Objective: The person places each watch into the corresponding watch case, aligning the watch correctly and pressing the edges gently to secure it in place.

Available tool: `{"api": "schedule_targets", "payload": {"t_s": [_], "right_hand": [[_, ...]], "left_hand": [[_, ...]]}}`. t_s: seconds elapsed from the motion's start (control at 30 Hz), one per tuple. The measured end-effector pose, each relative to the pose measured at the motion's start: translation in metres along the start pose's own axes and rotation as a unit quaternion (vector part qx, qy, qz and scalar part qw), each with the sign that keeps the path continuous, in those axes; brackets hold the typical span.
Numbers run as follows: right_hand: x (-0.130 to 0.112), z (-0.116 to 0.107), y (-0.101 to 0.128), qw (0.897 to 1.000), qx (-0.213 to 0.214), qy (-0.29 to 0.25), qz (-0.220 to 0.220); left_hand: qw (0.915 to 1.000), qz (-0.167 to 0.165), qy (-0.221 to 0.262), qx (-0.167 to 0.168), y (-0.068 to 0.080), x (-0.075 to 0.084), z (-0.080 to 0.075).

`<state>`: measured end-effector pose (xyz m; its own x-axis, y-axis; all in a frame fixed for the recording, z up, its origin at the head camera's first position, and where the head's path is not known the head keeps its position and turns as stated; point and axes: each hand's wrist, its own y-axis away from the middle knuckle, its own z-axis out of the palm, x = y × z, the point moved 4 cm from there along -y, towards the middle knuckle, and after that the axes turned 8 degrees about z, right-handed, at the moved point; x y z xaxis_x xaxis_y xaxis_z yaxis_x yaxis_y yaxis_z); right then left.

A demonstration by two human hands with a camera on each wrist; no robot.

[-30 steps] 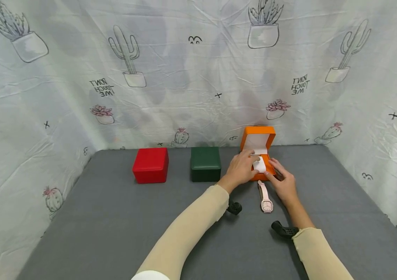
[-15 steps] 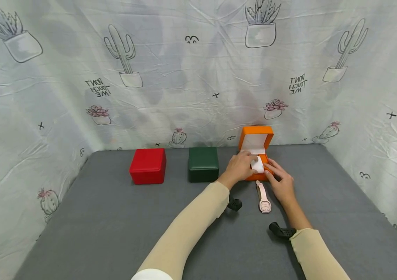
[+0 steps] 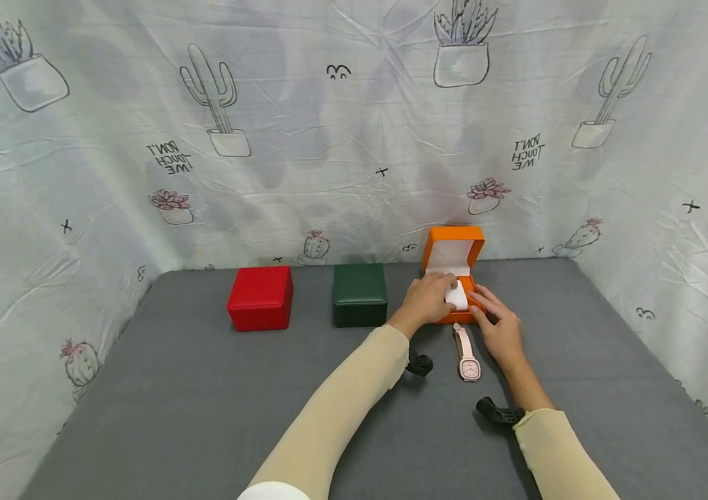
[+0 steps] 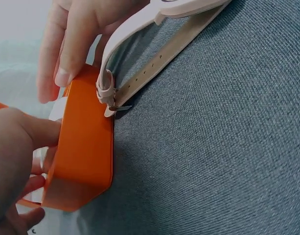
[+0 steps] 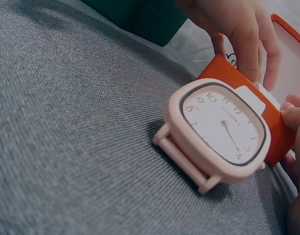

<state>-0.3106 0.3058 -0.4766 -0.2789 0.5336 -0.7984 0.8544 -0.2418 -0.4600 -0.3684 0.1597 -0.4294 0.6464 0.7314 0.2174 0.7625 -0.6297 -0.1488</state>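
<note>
An orange box stands open at the back of the grey table, its lid upright. My left hand reaches into it, and its fingers and thumb curl round the white cushion inside. My right hand lies at the box's front right corner, its straight fingers touching the orange wall. A pink watch with a square face lies flat on the table just in front of the box. Its strap end lies against the box.
A closed green box and a closed red box stand in a row left of the orange one. Cactus-print cloth walls the table at the back and on both sides. Black wrist mounts hang under both sleeves.
Both hands stay at the orange box. The right hand's fingers have crept a little closer to the box front. The watch has not moved.
</note>
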Motion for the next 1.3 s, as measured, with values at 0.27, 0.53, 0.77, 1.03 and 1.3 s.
{"api": "schedule_targets", "payload": {"t_s": [0.27,0.53,0.77,1.03,1.3], "right_hand": [[0.0,0.007,0.001,1.0,-0.006,-0.001,-0.003],[-0.003,0.009,0.002,1.0,-0.006,0.012,0.016],[-0.003,0.01,0.002,1.0,-0.007,0.009,0.02],[-0.009,0.006,0.002,1.0,-0.005,0.003,0.021],[-0.009,-0.002,0.006,0.999,-0.006,0.009,0.046]], "left_hand": [[0.999,0.022,0.016,0.035,0.007,-0.008,0.002],[0.9952,0.05,0.035,0.076,0.012,-0.009,-0.002],[0.9852,0.058,0.107,0.121,0.016,-0.007,-0.016],[0.9704,0.055,0.192,0.136,0.028,-0.011,-0.019],[0.9633,0.061,0.215,0.148,0.047,-0.016,-0.015]]}}
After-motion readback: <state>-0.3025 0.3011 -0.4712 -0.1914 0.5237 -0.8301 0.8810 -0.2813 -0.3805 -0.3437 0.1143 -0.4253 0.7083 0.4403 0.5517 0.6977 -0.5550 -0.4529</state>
